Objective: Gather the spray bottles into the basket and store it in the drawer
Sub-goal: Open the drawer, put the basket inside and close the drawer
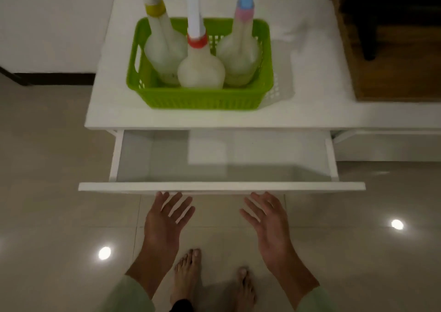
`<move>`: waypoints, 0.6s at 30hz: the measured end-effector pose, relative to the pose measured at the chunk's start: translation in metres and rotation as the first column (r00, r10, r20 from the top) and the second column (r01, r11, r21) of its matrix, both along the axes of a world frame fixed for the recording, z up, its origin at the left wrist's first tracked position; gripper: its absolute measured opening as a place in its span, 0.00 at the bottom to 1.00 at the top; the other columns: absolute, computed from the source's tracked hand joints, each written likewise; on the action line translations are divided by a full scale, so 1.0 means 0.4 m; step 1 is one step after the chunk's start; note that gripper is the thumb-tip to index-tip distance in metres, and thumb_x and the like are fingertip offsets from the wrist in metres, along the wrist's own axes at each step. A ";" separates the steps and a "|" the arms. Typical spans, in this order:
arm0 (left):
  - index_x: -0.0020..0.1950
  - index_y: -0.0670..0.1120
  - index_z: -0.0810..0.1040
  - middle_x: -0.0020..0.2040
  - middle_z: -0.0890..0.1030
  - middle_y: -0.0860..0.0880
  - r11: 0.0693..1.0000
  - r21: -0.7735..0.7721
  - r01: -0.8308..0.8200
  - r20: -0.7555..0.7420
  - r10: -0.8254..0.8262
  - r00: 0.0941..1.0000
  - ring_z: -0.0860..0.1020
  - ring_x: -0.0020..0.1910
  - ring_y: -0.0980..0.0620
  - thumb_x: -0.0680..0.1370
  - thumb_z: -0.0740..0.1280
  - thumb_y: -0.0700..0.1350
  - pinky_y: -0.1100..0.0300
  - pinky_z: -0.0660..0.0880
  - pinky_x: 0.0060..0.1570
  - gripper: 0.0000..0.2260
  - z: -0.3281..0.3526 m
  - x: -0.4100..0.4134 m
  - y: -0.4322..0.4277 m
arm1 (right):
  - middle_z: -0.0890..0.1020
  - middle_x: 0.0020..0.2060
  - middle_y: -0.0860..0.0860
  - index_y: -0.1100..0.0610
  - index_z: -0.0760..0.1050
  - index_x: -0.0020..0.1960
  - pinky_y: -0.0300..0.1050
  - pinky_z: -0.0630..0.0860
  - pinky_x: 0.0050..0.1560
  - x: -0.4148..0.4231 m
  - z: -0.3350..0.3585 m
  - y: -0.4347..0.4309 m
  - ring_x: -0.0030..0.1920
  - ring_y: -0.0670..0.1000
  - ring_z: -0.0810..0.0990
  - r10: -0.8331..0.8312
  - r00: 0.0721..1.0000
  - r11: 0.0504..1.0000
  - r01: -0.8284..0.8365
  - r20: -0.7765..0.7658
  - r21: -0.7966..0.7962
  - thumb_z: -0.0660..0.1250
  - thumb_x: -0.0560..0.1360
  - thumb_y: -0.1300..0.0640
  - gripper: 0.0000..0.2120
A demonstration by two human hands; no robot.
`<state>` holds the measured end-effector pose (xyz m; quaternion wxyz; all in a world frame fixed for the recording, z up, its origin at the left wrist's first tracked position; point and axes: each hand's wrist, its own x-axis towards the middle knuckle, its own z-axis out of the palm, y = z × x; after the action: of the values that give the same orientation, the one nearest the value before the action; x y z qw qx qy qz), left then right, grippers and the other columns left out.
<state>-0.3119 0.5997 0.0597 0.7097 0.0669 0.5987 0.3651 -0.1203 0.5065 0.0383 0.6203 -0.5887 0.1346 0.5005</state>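
Note:
A green plastic basket (198, 100) stands on the white cabinet top (310, 111). Three translucent spray bottles stand upright inside it: one with a yellow collar (164, 54) at the left, one with a red collar (201, 70) in front, one with a pink collar and blue head (238, 58) at the right. Below the top, the white drawer (222, 187) is pulled out and its inside is bare. My left hand (164, 223) and my right hand (267, 221) hover just in front of the drawer's front panel, fingers spread, holding nothing.
A dark wooden piece of furniture (393, 73) stands on the cabinet top at the right. A crumpled white cloth or paper (293, 32) lies behind the basket. My bare feet (210, 280) stand on the glossy tiled floor (47, 192).

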 end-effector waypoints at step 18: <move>0.57 0.51 0.81 0.56 0.82 0.53 0.120 -0.165 0.979 -0.974 -0.177 -0.143 0.79 0.60 0.49 0.73 0.73 0.40 0.51 0.75 0.58 0.13 0.214 0.018 -0.016 | 0.78 0.58 0.44 0.44 0.76 0.66 0.48 0.65 0.66 0.017 0.252 0.016 0.61 0.49 0.75 0.770 -0.334 0.413 -0.390 0.544 -0.823 0.62 0.79 0.57 0.18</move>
<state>-0.3047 0.5934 0.1454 0.2354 0.8233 0.5165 0.0022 -0.1136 0.5130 0.1391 0.0809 -0.8065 -0.5464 0.2108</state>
